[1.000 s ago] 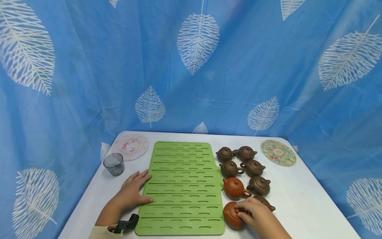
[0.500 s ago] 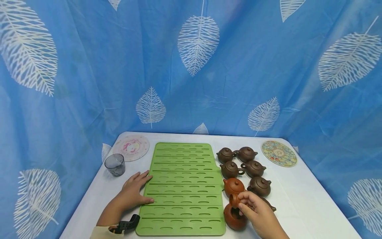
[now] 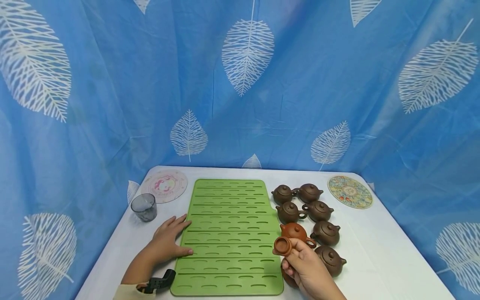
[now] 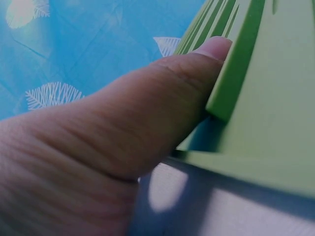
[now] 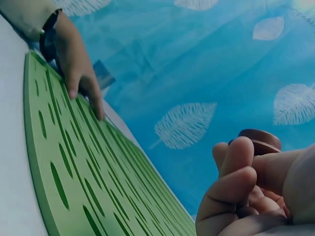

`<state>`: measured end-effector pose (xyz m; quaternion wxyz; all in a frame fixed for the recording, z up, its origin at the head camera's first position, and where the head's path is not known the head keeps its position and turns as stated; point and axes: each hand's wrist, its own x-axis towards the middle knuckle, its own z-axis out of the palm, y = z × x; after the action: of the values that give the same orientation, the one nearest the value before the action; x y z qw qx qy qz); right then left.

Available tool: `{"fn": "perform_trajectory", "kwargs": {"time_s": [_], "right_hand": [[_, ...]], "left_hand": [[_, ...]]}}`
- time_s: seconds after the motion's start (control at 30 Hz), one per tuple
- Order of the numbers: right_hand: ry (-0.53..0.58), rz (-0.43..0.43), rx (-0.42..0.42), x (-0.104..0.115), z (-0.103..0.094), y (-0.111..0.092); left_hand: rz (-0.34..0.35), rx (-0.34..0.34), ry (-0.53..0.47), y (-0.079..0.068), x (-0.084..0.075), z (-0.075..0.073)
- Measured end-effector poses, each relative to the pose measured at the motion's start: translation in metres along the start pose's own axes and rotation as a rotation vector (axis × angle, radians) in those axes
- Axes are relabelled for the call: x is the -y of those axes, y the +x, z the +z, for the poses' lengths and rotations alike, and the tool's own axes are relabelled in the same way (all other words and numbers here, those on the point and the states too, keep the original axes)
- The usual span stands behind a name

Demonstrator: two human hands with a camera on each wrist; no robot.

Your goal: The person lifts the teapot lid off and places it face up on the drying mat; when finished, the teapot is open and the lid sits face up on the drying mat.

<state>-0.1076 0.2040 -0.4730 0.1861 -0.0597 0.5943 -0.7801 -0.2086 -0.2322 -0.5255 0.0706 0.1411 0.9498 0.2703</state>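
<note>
In the head view my right hand [image 3: 305, 268] pinches a reddish-brown teapot lid [image 3: 283, 246], its hollow underside turned toward the head camera. Below and partly behind the hand sits a lidless reddish teapot [image 3: 289, 281]. The right wrist view shows the lid [image 5: 261, 139] edge-on above curled fingers. My left hand [image 3: 166, 239] rests spread along the left edge of a green slotted board [image 3: 225, 237]. Its thumb [image 4: 152, 103] lies over the board's edge in the left wrist view. Another reddish teapot [image 3: 293, 232], lid on, stands just behind the held lid.
Several dark brown teapots [image 3: 325, 232] stand right of the board, close together. A grey glass cup [image 3: 144, 208] is at the left, near a round pink-patterned mat [image 3: 165, 186]. A round yellow patterned mat [image 3: 350, 191] lies at the back right. Blue curtain [image 3: 292, 104] surrounds the table.
My right hand has lifted the lid off the front reddish teapot and carried it left and up, tilting its underside toward the head camera. The left hand stays on the board.
</note>
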Motion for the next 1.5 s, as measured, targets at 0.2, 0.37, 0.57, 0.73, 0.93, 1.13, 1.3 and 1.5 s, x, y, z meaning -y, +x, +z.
{"fn": "perform_trajectory", "kwargs": {"time_s": [0.2, 0.37, 0.57, 0.73, 0.93, 1.13, 1.3, 1.5], "right_hand": [[-0.024, 0.087, -0.035, -0.002, 0.015, 0.007], [-0.013, 0.136, -0.022, -0.009, 0.024, 0.013], [-0.13, 0.126, -0.046, -0.019, 0.031, 0.019], [-0.282, 0.097, -0.065, -0.027, 0.037, 0.027], [-0.446, 0.126, -0.13, -0.036, 0.046, 0.036], [-0.546, 0.154, -0.196, -0.042, 0.055, 0.043], [-0.537, 0.199, -0.207, -0.046, 0.06, 0.047], [-0.534, 0.23, -0.21, -0.047, 0.062, 0.05]], "left_hand": [[-0.001, -0.005, 0.001, -0.001, 0.0, 0.0], [0.001, -0.007, 0.01, 0.0, 0.001, 0.001], [-0.002, -0.002, 0.009, 0.0, 0.0, 0.001], [-0.008, 0.001, 0.004, -0.001, -0.002, 0.0], [-0.008, 0.001, 0.003, -0.002, -0.002, -0.001], [-0.007, 0.003, 0.007, -0.001, -0.002, 0.0], [-0.006, 0.0, 0.01, -0.001, -0.002, 0.001], [-0.005, -0.003, 0.012, 0.001, 0.0, 0.002]]}}
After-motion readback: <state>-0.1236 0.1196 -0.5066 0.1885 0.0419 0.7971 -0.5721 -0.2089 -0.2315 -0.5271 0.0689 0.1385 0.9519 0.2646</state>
